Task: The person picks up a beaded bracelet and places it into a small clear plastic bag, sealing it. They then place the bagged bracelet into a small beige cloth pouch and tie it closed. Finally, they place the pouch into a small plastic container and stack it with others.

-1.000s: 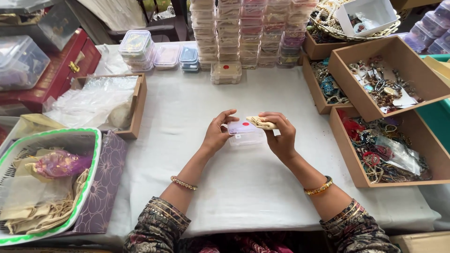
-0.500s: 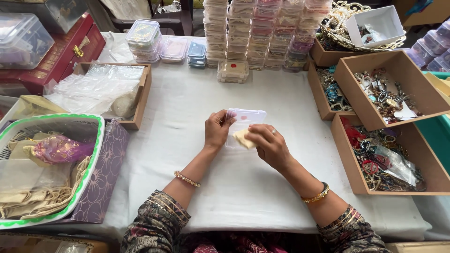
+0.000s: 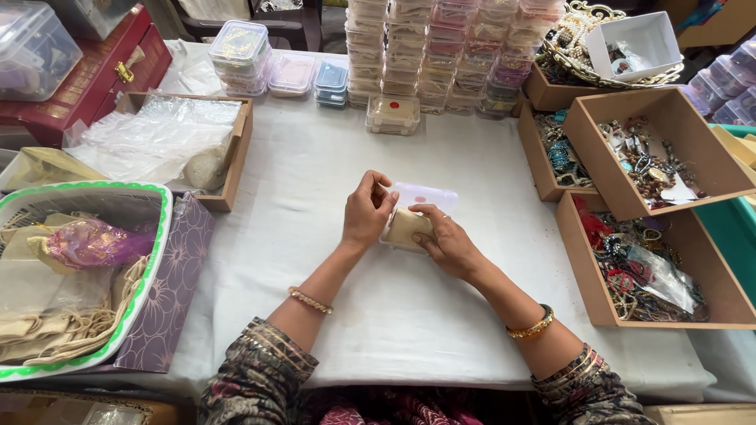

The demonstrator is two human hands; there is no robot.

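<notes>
Both hands [image 3: 409, 228] on clear box [image 3: 421, 206], mid-cloth [image 3: 331, 169], w/ open room.

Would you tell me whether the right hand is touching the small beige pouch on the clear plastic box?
Touching. The head view shows the right hand with its fingers pressed onto the beige pouch, which lies in the open clear box.

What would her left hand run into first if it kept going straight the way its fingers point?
The left hand points up and slightly right, at the clear plastic box it already touches. Beyond that, probably the single flat box before the stacks, though depth is unclear.
</notes>
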